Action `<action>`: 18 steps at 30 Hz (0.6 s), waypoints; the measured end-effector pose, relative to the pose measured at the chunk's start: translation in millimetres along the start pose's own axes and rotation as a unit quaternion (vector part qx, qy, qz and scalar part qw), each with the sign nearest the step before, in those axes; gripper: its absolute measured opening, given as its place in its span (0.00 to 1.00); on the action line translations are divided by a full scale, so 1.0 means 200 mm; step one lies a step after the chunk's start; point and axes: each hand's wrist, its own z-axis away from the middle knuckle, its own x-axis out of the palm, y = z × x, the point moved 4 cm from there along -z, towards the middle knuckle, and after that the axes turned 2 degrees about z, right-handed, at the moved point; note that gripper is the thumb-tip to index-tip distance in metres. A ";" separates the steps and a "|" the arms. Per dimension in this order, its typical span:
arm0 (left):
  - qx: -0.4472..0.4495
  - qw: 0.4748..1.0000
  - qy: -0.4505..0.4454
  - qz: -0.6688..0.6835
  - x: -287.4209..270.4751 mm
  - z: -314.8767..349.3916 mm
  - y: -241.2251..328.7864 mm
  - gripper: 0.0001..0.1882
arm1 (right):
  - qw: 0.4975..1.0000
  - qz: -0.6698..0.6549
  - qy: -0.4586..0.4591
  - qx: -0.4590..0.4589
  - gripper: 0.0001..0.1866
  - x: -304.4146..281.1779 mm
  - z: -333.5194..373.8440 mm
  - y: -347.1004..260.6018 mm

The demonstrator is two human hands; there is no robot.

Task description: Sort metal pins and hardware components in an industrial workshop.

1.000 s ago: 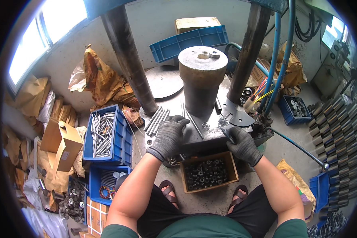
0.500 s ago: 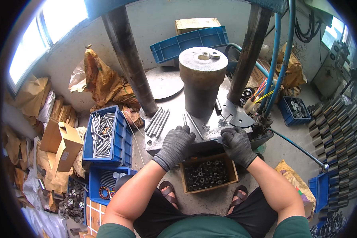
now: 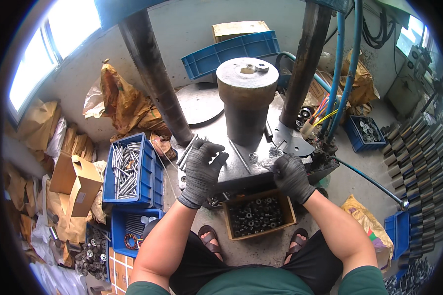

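Observation:
My left hand (image 3: 202, 172), in a dark grey knitted glove, hovers at the left front of the metal press table (image 3: 216, 132). Its thumb and fingers stand apart, and it partly covers a row of slim metal rods (image 3: 184, 156). Another metal rod (image 3: 239, 157) lies alone in the middle of the table. At the front right edge, my gloved right hand (image 3: 292, 178) is closed, fingertips pinched together; whatever they hold is too small to tell. Just beyond it lie small clusters of shiny rings (image 3: 274, 151) and a flat notched plate (image 3: 293, 142).
A thick steel cylinder (image 3: 246, 98) stands mid-table between two dark columns. Below the front edge sits a box of small dark parts (image 3: 230, 231). Blue crates (image 3: 133, 199) hold metal shafts at left. Stacked metal tubes (image 3: 413, 177) and a lever bar (image 3: 371, 182) occupy the right.
My left hand has moved left and its fingers have spread, now over the row of rods. A short rod seen near it before no longer shows. My right hand stays at the front edge.

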 end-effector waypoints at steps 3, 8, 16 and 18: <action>-0.044 0.998 0.009 0.032 0.04 -0.02 -0.05 0.10 | 0.996 -0.059 0.040 0.060 0.07 -0.02 0.02 0.01; -0.099 0.990 -0.099 0.005 0.20 0.06 -0.45 0.10 | 0.927 -0.280 -0.012 0.250 0.12 -0.01 0.07 0.03; -0.319 0.836 -0.225 0.386 0.31 0.21 -0.01 0.14 | 0.776 -0.513 -0.042 0.363 0.27 -0.14 0.16 -0.05; -0.299 0.826 -0.225 0.421 0.34 0.23 0.08 0.15 | 0.761 -0.533 -0.035 0.370 0.28 -0.15 0.16 -0.07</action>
